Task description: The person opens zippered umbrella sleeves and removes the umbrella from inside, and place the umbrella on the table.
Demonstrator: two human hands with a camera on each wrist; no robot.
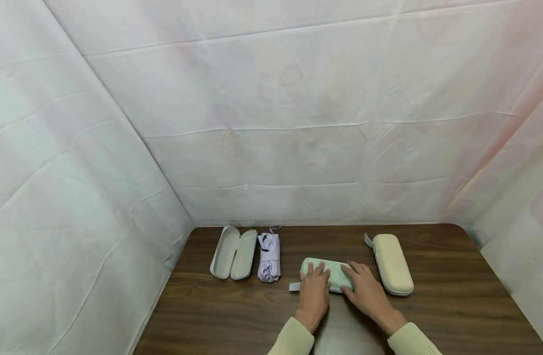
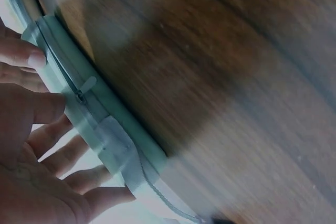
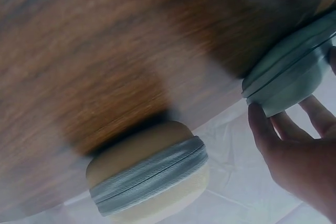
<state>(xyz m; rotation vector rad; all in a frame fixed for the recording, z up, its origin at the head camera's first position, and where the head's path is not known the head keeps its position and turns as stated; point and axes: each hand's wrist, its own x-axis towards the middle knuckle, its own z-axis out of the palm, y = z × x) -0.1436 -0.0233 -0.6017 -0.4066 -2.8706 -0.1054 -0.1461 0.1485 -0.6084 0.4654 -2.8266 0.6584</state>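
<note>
A mint-green zippered glasses case (image 1: 335,273) lies on the table in front of the person. The left hand (image 1: 314,293) rests on its left part, fingers spread over the top; in the left wrist view, the thumb is at the side by the zipper pull (image 2: 88,84). The right hand (image 1: 369,291) holds the right end, thumb at the near edge and fingers over the top. A grey strap (image 1: 294,286) sticks out on the left. The right wrist view shows fingertips against the rounded end of the green glasses case (image 3: 286,80).
Right of the hands lies a closed cream glasses case (image 1: 393,264) with a grey strap. Back left, an open white glasses case (image 1: 242,256) sits beside a folded lilac umbrella (image 1: 269,259). Pale curtains (image 1: 271,148) enclose the dark wooden table (image 1: 200,315).
</note>
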